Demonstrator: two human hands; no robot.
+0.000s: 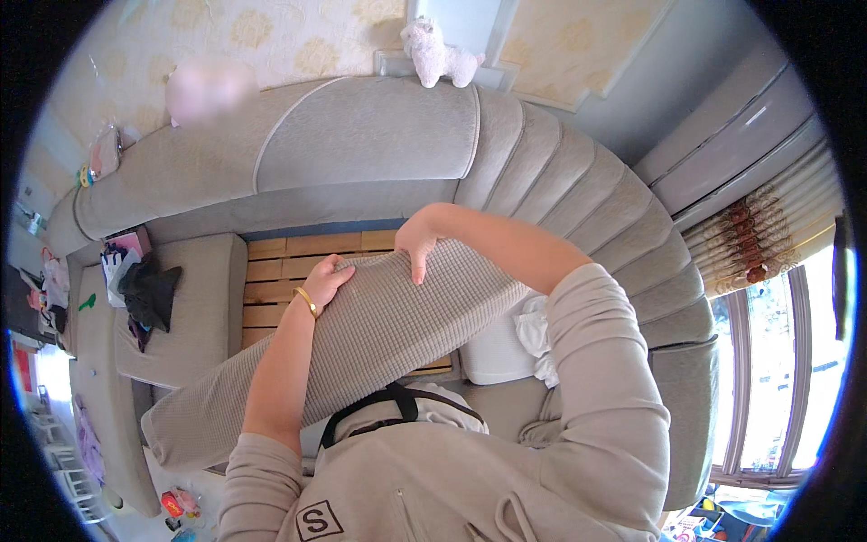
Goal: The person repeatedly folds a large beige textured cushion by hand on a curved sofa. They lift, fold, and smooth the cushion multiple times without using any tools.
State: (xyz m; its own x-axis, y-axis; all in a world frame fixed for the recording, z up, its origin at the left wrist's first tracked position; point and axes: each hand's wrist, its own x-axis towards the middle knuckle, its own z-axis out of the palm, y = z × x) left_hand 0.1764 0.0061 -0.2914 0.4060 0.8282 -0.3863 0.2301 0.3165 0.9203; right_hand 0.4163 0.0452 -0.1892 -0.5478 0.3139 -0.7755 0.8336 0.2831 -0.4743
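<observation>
A long sofa cushion point(388, 316) in a beige waffle-knit cover lies tilted across my front, running from lower left to upper right. My left hand point(325, 282), with a gold bangle at the wrist, is closed on the cushion's far edge. Further right along that same edge, my right hand point(424, 239) grips it, thumb on the knit face and the other fingers hidden behind. Beyond the cushion, the wooden slats point(262, 294) of the sofa base show.
A curved grey sofa backrest point(361, 135) wraps around the far side and right. Dark clothing point(152, 294) lies on a seat cushion point(208, 334) at left. A white plush toy point(438, 54) stands on the backrest. White crumpled fabric point(535, 330) sits under my right arm. Windows point(768, 370) are at right.
</observation>
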